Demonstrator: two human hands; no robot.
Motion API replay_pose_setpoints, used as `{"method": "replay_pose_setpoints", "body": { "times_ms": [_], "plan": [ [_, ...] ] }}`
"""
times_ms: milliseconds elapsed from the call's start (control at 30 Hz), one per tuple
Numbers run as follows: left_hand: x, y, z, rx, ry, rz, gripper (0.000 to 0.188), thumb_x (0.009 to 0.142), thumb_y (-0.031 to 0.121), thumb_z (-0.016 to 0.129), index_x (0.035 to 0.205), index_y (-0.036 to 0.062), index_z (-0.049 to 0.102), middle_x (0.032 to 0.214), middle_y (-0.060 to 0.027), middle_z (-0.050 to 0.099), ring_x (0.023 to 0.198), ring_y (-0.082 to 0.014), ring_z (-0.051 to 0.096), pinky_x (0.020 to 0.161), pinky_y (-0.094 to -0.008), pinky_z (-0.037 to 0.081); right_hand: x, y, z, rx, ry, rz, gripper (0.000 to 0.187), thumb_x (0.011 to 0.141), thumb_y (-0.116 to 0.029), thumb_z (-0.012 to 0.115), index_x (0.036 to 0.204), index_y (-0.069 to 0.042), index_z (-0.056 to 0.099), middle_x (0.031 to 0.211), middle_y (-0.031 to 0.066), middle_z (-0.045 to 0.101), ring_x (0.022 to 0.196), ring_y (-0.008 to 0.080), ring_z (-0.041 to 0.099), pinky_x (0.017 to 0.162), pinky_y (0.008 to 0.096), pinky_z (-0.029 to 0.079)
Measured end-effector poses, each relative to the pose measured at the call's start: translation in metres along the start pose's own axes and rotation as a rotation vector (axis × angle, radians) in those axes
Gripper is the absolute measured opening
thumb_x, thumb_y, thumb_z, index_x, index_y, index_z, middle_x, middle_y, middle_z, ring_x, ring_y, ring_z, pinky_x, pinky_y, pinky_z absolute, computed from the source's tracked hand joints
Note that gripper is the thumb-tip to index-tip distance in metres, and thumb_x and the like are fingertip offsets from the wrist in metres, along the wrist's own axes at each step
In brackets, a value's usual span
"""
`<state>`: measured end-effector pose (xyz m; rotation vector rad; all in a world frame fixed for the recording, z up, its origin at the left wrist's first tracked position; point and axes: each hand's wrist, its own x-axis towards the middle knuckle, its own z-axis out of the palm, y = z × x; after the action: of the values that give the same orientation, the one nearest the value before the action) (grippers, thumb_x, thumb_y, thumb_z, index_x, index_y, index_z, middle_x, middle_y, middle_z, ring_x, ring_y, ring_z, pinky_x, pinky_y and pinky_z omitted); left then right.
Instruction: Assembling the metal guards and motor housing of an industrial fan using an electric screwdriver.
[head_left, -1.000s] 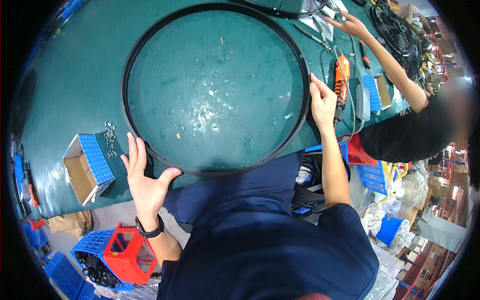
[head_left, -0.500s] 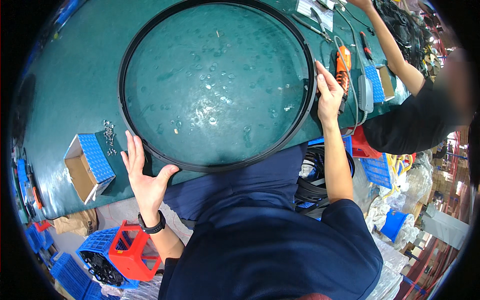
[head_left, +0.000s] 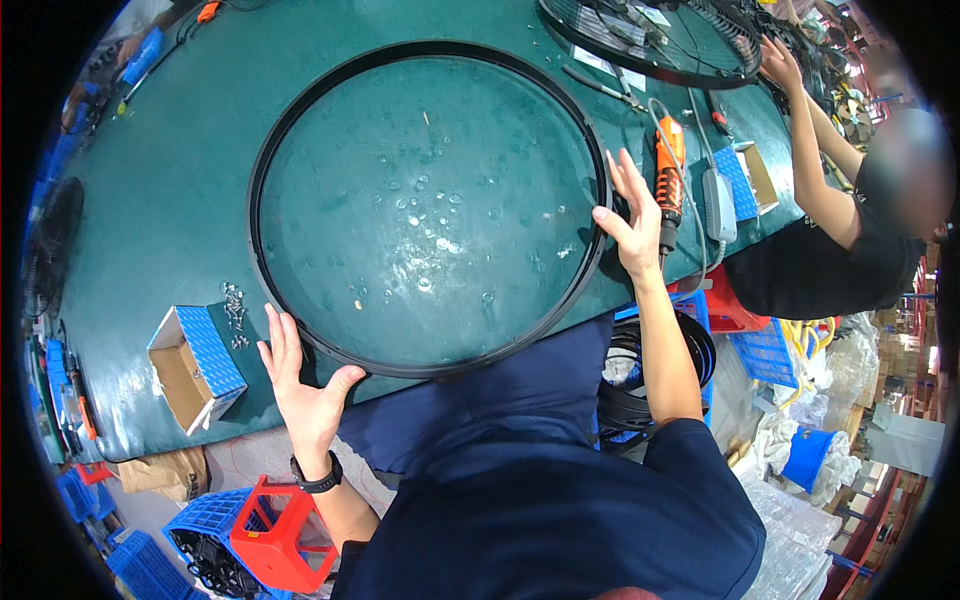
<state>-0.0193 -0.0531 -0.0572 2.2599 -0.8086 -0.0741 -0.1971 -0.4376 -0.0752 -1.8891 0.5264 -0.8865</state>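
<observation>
A large black hoop point(head_left: 430, 48) lies on the green tabletop in front of me. At its lower left, my left hand point(head_left: 307, 395) has its fingers stretched and its thumb apart, close against the outer edge. On the right side, my right hand point(head_left: 632, 222) is open along the rim, with the thumb tip at the hoop and the fingers pointing away from me. Just right of that hand is an orange and black power screwdriver point(head_left: 670, 165) with a grey cable.
Loose screws point(head_left: 235, 315) lie beside an open blue cardboard box point(head_left: 197, 365) on the left. A second blue box point(head_left: 742, 185) stands at right, near a grey adapter point(head_left: 716, 205). Far right, a co-worker's hand point(head_left: 785, 68) is by a black wire fan guard point(head_left: 665, 45). Pliers point(head_left: 610, 88) lie below it.
The hoop looks smaller and lower, and the view has shifted a little. My right hand's fingers have spread from a closer hold on the rim. The fan guard has come into view beside the co-worker.
</observation>
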Motion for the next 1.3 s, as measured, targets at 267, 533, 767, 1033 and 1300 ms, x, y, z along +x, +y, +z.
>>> {"method": "replay_pose_setpoints", "body": {
  "times_ms": [267,533,767,1033,1300],
  "plan": [
    [0.001,0.001,0.0,0.027,-0.022,-0.015,0.104,0.058,0.045,0.081,0.141,0.0033,0.035,0.149,-0.0165,0.028,0.138,-0.027,0.028,0.114,-0.0471,0.009,0.0,0.001,0.004,-0.467,-0.039,0.078,0.062,0.073,-0.012,0.061,0.131,0.007,0.045,0.137,0.0238,0.042,0.13,0.035,0.041,0.109,0.0406,0.03],
    [-0.005,-0.005,0.002,0.038,0.028,0.029,0.103,0.053,0.029,0.086,0.14,0.0017,0.037,0.147,-0.023,0.03,0.137,-0.0307,0.03,0.113,-0.0495,0.011,0.001,0.004,0.008,-0.505,-0.011,-0.007,0.056,0.073,-0.009,0.055,0.126,0.004,0.051,0.129,0.0261,0.051,0.125,0.0348,0.047,0.107,0.039,0.033],
    [-0.006,0.001,0.001,0.083,0.084,0.065,0.101,0.054,0.035,0.083,0.138,-0.0017,0.038,0.144,-0.0222,0.036,0.134,-0.0335,0.034,0.113,-0.0493,0.016,-0.002,0.011,0.004,-0.39,-0.012,0.001,0.057,0.074,-0.005,0.055,0.129,0.008,0.047,0.132,0.0239,0.05,0.126,0.0317,0.046,0.107,0.0351,0.031],
    [0.001,0.003,0.006,0.161,0.115,0.088,0.086,0.065,0.036,0.079,0.133,-0.0038,0.043,0.132,-0.0197,0.05,0.13,-0.037,0.039,0.11,-0.0513,0.021,0.002,0.018,0.003,-0.276,-0.002,0.058,0.055,0.08,-0.004,0.054,0.132,0.008,0.043,0.135,0.0239,0.047,0.128,0.0312,0.044,0.108,0.0365,0.03],
    [-0.01,-0.003,0.01,0.2,0.199,0.127,0.084,0.07,0.047,0.073,0.134,-0.0003,0.043,0.135,-0.0194,0.047,0.131,-0.0355,0.038,0.11,-0.0521,0.021,0.002,0.007,-0.002,-0.348,-0.101,0.023,0.052,0.086,-0.006,0.047,0.136,0.007,0.038,0.14,0.0203,0.042,0.131,0.029,0.039,0.111,0.0352,0.024]
  ]
}}
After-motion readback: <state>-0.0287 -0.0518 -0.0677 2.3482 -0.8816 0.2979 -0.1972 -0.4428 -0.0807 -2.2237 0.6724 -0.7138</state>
